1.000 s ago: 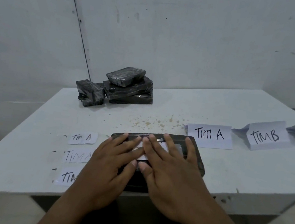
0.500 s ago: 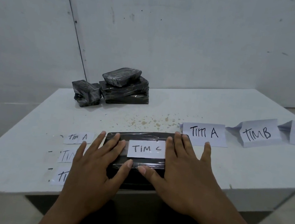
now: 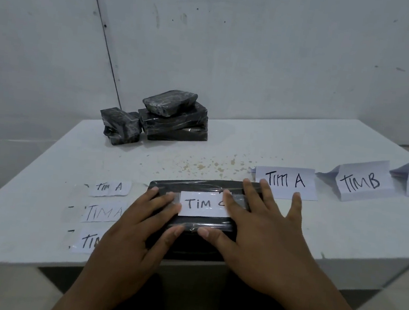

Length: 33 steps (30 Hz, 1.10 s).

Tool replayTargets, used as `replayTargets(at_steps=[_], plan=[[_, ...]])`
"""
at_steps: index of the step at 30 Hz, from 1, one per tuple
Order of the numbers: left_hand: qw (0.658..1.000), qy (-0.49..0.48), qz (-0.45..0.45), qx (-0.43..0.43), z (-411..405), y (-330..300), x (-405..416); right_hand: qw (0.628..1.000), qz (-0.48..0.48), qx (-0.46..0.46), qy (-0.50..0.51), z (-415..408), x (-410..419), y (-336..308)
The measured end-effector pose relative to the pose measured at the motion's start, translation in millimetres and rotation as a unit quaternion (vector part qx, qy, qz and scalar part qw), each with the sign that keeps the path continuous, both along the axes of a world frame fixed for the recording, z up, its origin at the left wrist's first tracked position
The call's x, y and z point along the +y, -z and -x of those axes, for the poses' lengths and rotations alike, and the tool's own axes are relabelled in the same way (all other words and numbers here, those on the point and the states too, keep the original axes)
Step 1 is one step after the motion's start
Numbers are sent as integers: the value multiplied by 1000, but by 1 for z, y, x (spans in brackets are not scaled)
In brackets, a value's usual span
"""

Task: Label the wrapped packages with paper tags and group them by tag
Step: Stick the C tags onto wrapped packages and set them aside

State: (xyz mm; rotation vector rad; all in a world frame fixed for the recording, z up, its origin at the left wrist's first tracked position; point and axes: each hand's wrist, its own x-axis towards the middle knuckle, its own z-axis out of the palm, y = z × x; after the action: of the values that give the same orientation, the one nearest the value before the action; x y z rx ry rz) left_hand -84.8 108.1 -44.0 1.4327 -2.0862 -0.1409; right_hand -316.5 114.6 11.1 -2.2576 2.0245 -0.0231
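Black shrink-wrapped package [image 3: 202, 187] with a "TIM C" tag [image 3: 201, 204] sits at the counter [image 3: 263, 141] near edge; both hands, left [image 3: 138, 234] and right [image 3: 260, 237], pressed flat, fingers spread.

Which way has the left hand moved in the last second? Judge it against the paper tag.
Yes: the left hand slid left off the TIM C tag it covered; its fingertips now rest at the tag's left end.
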Motion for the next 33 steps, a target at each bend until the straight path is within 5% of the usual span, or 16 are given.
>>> replayTargets(at_steps=[10,27,30,33], plan=[[994,92,32,54,38,-4,1,998,-30,-27,-55,15,3,-19],[984,151,5,91,106,2,-35,996,3,-75,47,38,-32,-10],[971,188,-22,146,92,1,-34,996,45,-50,58,23,-31,-13],[964,125,-29,231,64,-5,-31,984,150,-90,28,2,-23,-11]])
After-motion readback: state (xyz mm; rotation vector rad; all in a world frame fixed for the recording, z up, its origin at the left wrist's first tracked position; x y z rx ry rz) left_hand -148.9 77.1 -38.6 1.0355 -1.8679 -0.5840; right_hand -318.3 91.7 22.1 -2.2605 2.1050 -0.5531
